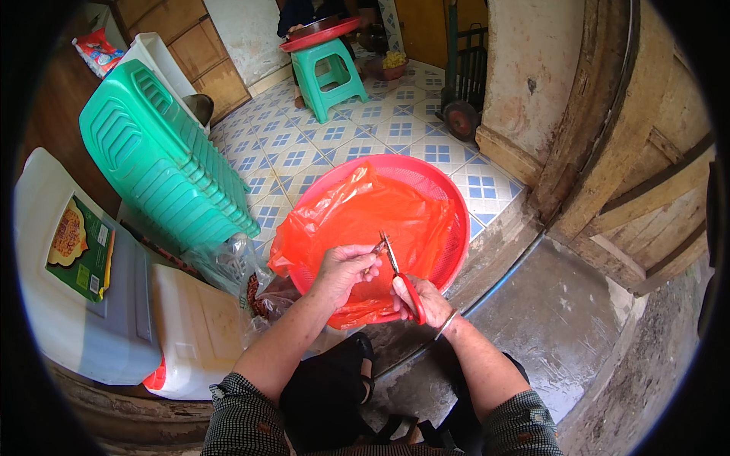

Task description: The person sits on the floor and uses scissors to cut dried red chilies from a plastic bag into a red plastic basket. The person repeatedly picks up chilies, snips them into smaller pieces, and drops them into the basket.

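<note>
My left hand [345,271] pinches a small reddish-brown dried piece [378,247], possibly a dried chili, between thumb and fingers. In my right hand [432,301] are scissors with red handles [418,302]. Their metal blades [390,253] point away from me and meet the piece at my left fingertips. Both hands are over a round pink-red perforated plastic basket [461,219], lined with a crumpled red plastic bag [336,222]. Just left of the basket, a clear plastic bag [231,259] holds dark red dried pieces [254,293].
Stacked green plastic stools [165,165] and large plastic containers [197,328] line the left side. Ahead, a green stool [328,74] bears a red tray [348,25] beside a person [291,20]. A hand truck [462,108] stands right of it. A hose [505,276] follows the step.
</note>
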The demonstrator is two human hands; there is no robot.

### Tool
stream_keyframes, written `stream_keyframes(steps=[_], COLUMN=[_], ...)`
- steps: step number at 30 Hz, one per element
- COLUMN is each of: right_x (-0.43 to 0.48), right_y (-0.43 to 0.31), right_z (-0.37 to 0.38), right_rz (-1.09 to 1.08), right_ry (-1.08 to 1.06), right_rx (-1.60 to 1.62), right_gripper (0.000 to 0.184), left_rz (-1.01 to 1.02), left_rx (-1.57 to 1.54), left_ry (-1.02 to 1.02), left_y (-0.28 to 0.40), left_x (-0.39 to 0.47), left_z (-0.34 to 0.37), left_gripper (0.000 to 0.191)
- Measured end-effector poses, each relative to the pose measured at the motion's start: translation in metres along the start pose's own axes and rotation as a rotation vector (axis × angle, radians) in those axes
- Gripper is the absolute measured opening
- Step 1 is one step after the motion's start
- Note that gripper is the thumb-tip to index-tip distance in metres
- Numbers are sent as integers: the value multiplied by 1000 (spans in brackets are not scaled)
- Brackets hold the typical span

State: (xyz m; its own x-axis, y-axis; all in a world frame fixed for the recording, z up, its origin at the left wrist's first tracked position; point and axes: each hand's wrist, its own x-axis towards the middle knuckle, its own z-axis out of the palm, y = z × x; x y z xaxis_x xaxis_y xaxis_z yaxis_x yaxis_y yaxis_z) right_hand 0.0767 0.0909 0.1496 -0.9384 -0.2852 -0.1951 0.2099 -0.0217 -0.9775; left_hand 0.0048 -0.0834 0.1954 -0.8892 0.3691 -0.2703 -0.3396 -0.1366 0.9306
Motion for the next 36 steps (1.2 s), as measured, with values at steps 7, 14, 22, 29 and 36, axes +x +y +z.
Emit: stream_keyframes(steps=[7, 14, 22, 29, 36], right_x=[4, 12, 16, 17, 19], right_y=[1, 10, 10, 11, 15], right_z=[3, 4, 6, 5, 6], right_rz=[28, 50, 45, 48, 82], right_ry=[5, -9, 25, 8, 8], right_rx=[1, 8, -88, -113, -124], right_gripper=[53, 50, 65, 66, 65], left_rz=[-50, -66, -84, -100, -126], left_rx=[-71, -94, -83, -78, -107], left_ry=[24, 52, 78, 85, 127], left_y=[-4, -10, -13, -17, -20], left_x=[4, 8, 10, 14, 16], left_z=[-4, -11, -15, -18, -20], left_gripper=[16, 18, 16, 14, 14])
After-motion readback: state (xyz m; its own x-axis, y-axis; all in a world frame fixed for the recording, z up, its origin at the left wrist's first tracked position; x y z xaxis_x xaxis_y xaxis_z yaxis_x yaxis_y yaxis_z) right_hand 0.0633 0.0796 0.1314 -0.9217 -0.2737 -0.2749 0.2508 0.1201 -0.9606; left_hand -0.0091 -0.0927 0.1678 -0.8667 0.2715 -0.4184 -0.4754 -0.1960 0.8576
